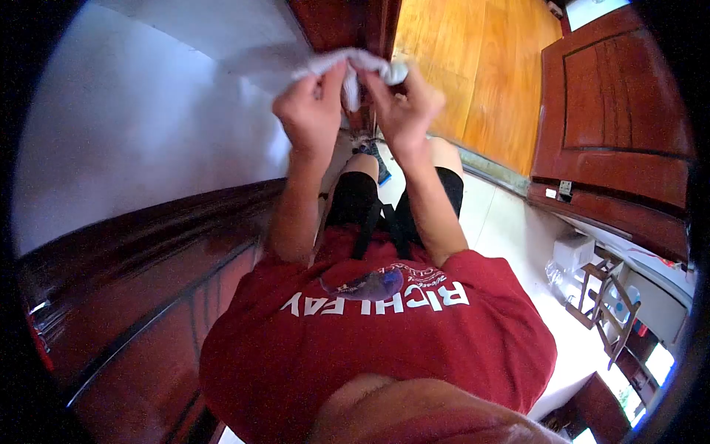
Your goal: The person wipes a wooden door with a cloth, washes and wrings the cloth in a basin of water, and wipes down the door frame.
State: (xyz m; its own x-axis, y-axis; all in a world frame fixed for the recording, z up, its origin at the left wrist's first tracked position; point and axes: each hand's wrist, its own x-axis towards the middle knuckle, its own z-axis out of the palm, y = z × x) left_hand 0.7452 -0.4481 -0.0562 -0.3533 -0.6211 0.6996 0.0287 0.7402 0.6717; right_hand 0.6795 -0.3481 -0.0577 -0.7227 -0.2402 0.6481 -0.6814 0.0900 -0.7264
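Both my hands are raised in front of me and pinch a thin, crumpled white strip, like cloth or tissue [358, 56]. My left hand [310, 111] grips its left part between thumb and fingers. At the other end my right hand [407, 107] is closed on the strip. A small pale, rounded thing [397, 72] shows by the right fingers; I cannot tell whether it belongs to the strip. A loose piece hangs down between the hands. Motion blurs the strip and the fingertips.
A white wall [148, 126] with dark red wood panelling [140, 318] below stands on the left. Ahead right lies a yellow wooden surface [473, 74], beside a reddish-brown door panel [625, 111]. A wooden folding stool [606, 303] and a white box [574, 251] stand farther right.
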